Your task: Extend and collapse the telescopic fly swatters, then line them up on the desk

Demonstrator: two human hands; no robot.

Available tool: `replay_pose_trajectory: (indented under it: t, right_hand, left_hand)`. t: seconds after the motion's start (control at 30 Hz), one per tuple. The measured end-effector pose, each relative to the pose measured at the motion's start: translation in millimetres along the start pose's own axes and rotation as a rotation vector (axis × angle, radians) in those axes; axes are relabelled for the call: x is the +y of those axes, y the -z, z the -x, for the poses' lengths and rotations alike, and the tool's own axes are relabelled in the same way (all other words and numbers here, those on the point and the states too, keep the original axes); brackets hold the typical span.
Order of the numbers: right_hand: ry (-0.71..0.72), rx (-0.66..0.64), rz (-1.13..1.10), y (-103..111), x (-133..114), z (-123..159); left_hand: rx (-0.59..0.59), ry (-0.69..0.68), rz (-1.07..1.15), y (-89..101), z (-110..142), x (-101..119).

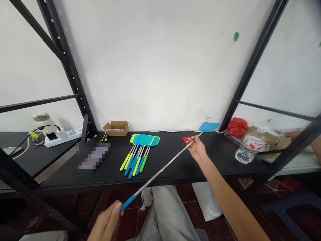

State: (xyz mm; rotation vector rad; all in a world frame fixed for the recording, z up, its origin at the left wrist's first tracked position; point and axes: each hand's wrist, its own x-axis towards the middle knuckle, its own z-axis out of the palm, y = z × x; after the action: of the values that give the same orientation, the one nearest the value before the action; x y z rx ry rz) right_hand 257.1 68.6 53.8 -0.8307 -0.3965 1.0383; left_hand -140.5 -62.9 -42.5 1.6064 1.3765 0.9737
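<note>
A blue fly swatter (pixel 165 164) with a long metal rod stretches diagonally between my hands. My left hand (pixel 108 219) is closed on the end of its blue handle, low in front of the table edge. Up near the blue paddle, my right hand (pixel 197 148) grips the rod with its fingertips. Partly hidden behind that hand, a red fly swatter paddle (pixel 185 139) shows on the black table. To the left lies a fanned pile of fly swatters (pixel 137 157), with blue, yellow and green handles and shorter rods.
On the black table (pixel 165 150) stand an open cardboard box (pixel 116 128) and a yellow-black tool (pixel 104 136). A water bottle (pixel 250 145) and a red plastic bag (pixel 237 128) are at right. A power strip (pixel 67 136) lies left. Black rack posts (pixel 255 63) flank the table.
</note>
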Motion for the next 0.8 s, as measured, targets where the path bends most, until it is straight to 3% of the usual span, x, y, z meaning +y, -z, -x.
replay_pose_trajectory:
  t: [0.17, 0.27, 0.33, 0.43, 0.5, 0.63, 0.7, 0.8]
  right_hand:
    - [-0.058, -0.241, 0.108, -40, 67, 59]
    - [-0.132, -0.410, 0.131, -57, 99, 98]
    - [-0.150, -0.496, 0.119, -63, 105, 115]
    - [-0.177, -0.599, 0.162, -66, 89, 119]
    - [-0.161, -0.562, 0.169, -65, 68, 106]
    - [-0.005, -0.279, 0.076, -60, 31, 65]
    - [0.086, -0.199, 0.083, -57, 26, 53]
    - [0.108, -0.227, 0.136, -53, 36, 60]
  left_hand:
    - [-0.144, -0.081, 0.097, -54.8, -11, 53]
    - [-0.176, -0.065, 0.152, -81.2, -17, 68]
    - [-0.192, -0.030, 0.197, -93.7, -18, 68]
    - [-0.190, -0.016, 0.240, -99.4, -15, 63]
    - [-0.185, -0.036, 0.209, -94.9, -12, 61]
    - [-0.213, -0.073, 0.071, -82.3, -7, 63]
    - [-0.225, -0.083, 0.038, -81.6, -5, 64]
    - [-0.222, -0.083, 0.051, -90.2, -8, 65]
